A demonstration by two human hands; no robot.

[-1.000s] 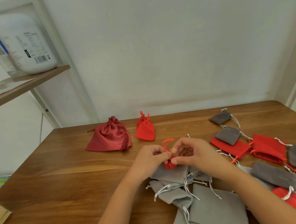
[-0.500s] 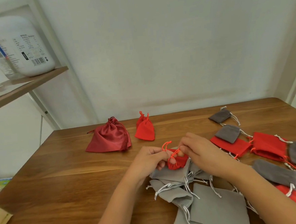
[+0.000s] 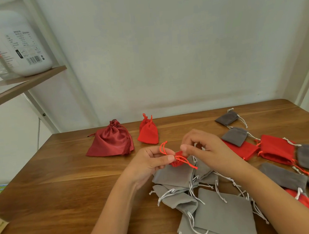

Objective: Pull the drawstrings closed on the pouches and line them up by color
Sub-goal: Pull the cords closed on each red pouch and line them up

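Wooden table point(image 3: 63, 178) against a pale wall, shelf point(image 3: 29, 83) up at the left w/ a white bottle point(image 3: 20, 44) on it. Mid-table now: small red pouch point(image 3: 177, 163) held just above a heap of light grey pouches point(image 3: 174, 175), btw both hands. Left hand point(image 3: 149, 163), grip clamped: thumb & fingertips pinch the orange-red drawstring point(image 3: 163, 148) right at the pouch mouth, loop poking up past the knuckles. Right hand point(image 3: 205, 146), grip pinched on the pouch's top edge from the other side; loose cord ends trail down to the right. Far side of the table, two pouches already drawn closed: dark red satin pouch point(image 3: 111, 141) & bright red pouch point(image 3: 148, 132), just beside each other, not touching. Right side is a mixed scatter, dark grey pouches point(image 3: 235, 136) & flat red pouches point(image 3: 276, 149) overlapping, white and orange cords lying loose. Nearest the camera, a big grey pouch point(image 3: 224, 214) lies flat under the right forearm.
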